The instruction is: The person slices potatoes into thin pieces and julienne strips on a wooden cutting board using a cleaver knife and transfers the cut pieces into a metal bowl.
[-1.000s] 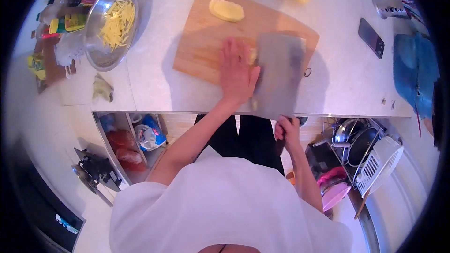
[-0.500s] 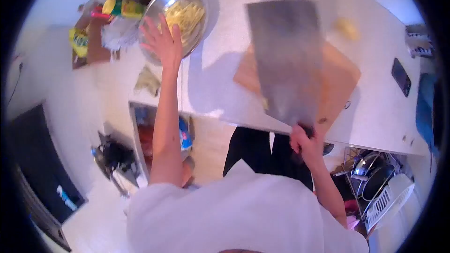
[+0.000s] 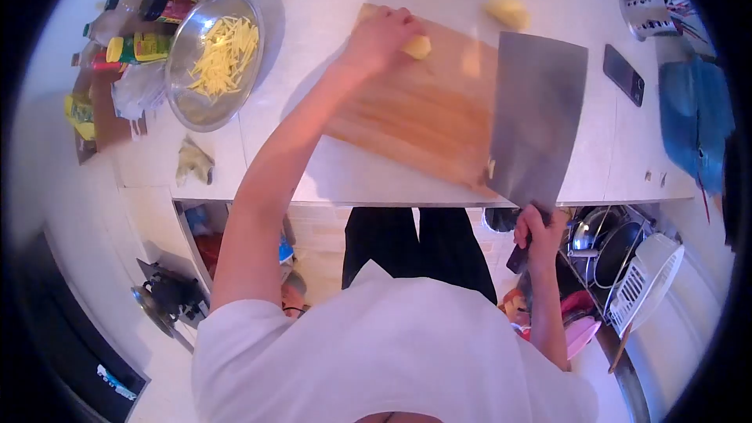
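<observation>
At the far left part of the wooden cutting board (image 3: 407,129), my left hand (image 3: 380,37) has its fingers curled over a pale yellow piece of peeled potato (image 3: 418,48). The fingers hide part of that piece. My right hand (image 3: 542,229) grips the dark handle of a cleaver (image 3: 540,110), whose wide grey blade points away from me over the board's right side. A metal bowl (image 3: 178,94) to the left holds thin potato strips (image 3: 225,59). Another peeled potato (image 3: 507,12) lies on the counter behind the board.
A phone (image 3: 623,75) and a metal utensil holder (image 3: 647,14) are on the right. Bottles (image 3: 139,48) stand in a box at the left. Peelings (image 3: 193,163) lie near the counter's front edge (image 3: 376,204). Pans (image 3: 619,251) sit below right.
My left hand has moved from the bowl to the potato piece on the board and closed on it. The cleaver has swung right with my right hand. The view has shifted.
</observation>
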Demonstrator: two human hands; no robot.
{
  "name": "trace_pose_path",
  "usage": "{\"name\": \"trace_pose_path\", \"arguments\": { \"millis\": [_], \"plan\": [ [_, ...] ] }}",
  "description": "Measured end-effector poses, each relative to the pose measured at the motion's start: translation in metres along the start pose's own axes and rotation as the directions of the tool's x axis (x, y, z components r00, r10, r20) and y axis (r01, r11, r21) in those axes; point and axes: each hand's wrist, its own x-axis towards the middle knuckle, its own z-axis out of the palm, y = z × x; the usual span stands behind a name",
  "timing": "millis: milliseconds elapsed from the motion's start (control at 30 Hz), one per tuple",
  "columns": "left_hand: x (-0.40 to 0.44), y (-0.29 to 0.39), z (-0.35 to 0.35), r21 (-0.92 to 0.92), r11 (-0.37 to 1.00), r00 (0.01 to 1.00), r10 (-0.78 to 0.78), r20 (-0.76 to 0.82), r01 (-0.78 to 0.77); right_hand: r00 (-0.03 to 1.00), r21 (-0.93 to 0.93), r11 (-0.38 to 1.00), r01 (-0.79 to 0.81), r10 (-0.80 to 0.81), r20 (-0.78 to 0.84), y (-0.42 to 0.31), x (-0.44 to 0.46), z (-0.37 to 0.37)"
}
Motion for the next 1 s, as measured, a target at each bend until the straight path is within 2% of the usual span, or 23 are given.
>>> {"name": "trace_pose_path", "arguments": {
  "millis": [100, 200, 300, 400, 433, 500, 567, 600, 633, 733, 800, 833, 867, 900, 933, 1000],
  "plan": [
    [-0.011, -0.002, 0.015, 0.089, 0.996, 0.998, 0.031, -0.049, -0.027, 0.999, -0.053, 0.998, -0.033, 0.034, 0.033, 0.003, 0.001, -0.006],
    [-0.047, 0.026, 0.035, 0.029, 0.978, 0.979, 0.206, 0.002, -0.206, 0.994, -0.123, 0.991, -0.055, 0.065, 0.084, -0.006, 0.005, -0.003],
    [-0.081, 0.079, 0.030, -0.040, 0.997, 0.983, 0.069, 0.172, -0.063, 0.987, -0.167, 0.984, -0.063, 0.086, 0.133, -0.019, 0.014, 0.005],
    [-0.089, 0.087, 0.029, -0.051, 0.998, 0.997, -0.033, -0.070, 0.030, 0.975, -0.095, 0.994, -0.058, 0.077, 0.210, -0.019, 0.024, 0.009],
    [-0.092, 0.090, 0.022, -0.275, 0.955, 0.989, -0.133, -0.068, 0.110, 0.966, -0.049, 0.995, -0.085, 0.095, 0.239, -0.023, 0.026, 0.015],
    [-0.101, 0.099, 0.003, -0.657, 0.716, 0.948, -0.319, -0.007, 0.236, 0.963, 0.031, 0.998, -0.057, 0.047, 0.266, -0.034, 0.031, 0.033],
    [-0.104, 0.110, -0.004, -0.890, 0.296, 0.871, -0.454, 0.188, 0.347, 0.950, 0.127, 0.991, -0.037, -0.005, 0.313, -0.043, 0.033, 0.054],
    [-0.102, 0.115, -0.008, -0.931, 0.059, 0.828, -0.480, 0.290, 0.360, 0.939, 0.140, 0.990, -0.022, -0.028, 0.342, -0.049, 0.033, 0.066],
    [-0.099, 0.119, -0.012, -0.973, 0.001, 0.815, -0.546, 0.192, 0.229, 0.929, 0.155, 0.988, -0.011, -0.048, 0.368, -0.056, 0.033, 0.077],
    [-0.106, 0.098, -0.031, -0.963, 0.107, 0.809, -0.570, 0.143, 0.246, 0.912, 0.169, 0.985, 0.032, -0.098, 0.399, -0.067, 0.032, 0.094],
    [-0.114, 0.062, -0.055, -0.949, 0.217, 0.774, -0.631, 0.042, 0.228, 0.911, 0.160, 0.984, 0.075, -0.133, 0.391, -0.070, 0.033, 0.094],
    [-0.121, 0.022, -0.061, -0.912, 0.410, 0.771, -0.586, -0.249, 0.017, 0.915, 0.155, 0.983, 0.098, -0.151, 0.375, -0.070, 0.032, 0.087],
    [-0.125, -0.009, -0.084, -0.783, 0.597, 0.682, -0.647, -0.339, 0.177, 0.920, 0.147, 0.981, 0.123, -0.168, 0.355, -0.069, 0.032, 0.079],
    [-0.136, -0.071, -0.091, -0.324, 0.854, 0.690, -0.520, -0.504, 0.407, 0.927, 0.156, 0.978, 0.136, -0.181, 0.328, -0.069, 0.032, 0.070],
    [-0.147, -0.110, -0.091, 0.231, 0.809, 0.749, -0.338, -0.570, 0.540, 0.940, 0.035, 0.986, 0.163, -0.166, 0.299, -0.070, 0.029, 0.061],
    [-0.151, -0.097, -0.083, 0.487, 0.703, 0.799, -0.194, -0.570, 0.518, 0.961, -0.202, 0.958, 0.203, -0.155, 0.229, -0.073, 0.027, 0.042]
  ]
}}
